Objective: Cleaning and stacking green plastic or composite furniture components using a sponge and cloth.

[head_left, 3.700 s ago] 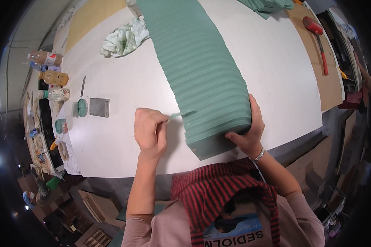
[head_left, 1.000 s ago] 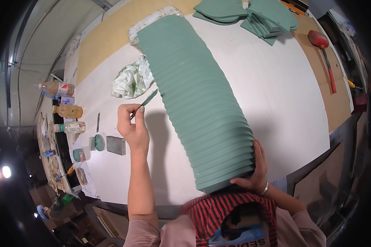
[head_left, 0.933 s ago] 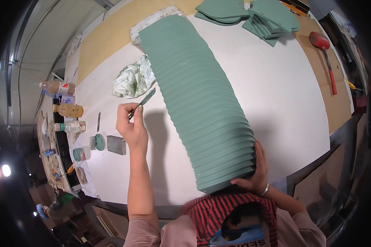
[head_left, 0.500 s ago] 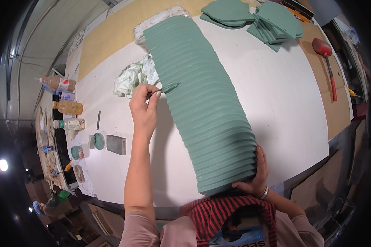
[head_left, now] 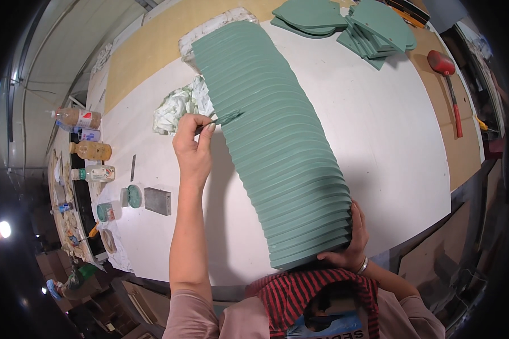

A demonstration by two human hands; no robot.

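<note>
A long row of green panels with curved edges (head_left: 277,147), packed face to face, runs from the far left of the table toward my body. My left hand (head_left: 193,144) pinches a small thin tool (head_left: 229,117) with a green-coated tip, either a blade or bristles. Its tip lies over the row's upper surface near the left edge. At the near right end, my right hand (head_left: 353,243) presses against the panels with fingers along the side and thumb at the end. Beside my left hand lies crumpled white cloth or paper (head_left: 178,107).
A white wrapped block (head_left: 188,48) lies by the row's far end. Loose green panels (head_left: 379,28) are piled at the far right, near a red mallet (head_left: 450,85). On the left are bottles (head_left: 93,150), a grey block (head_left: 158,201), a green-filled tub (head_left: 133,196) and a flat blade (head_left: 133,168).
My left hand and the tool have shifted slightly left in the picture, as have the row and nearby objects. The tool's tip has turned a little. My right hand stays against the panels.
</note>
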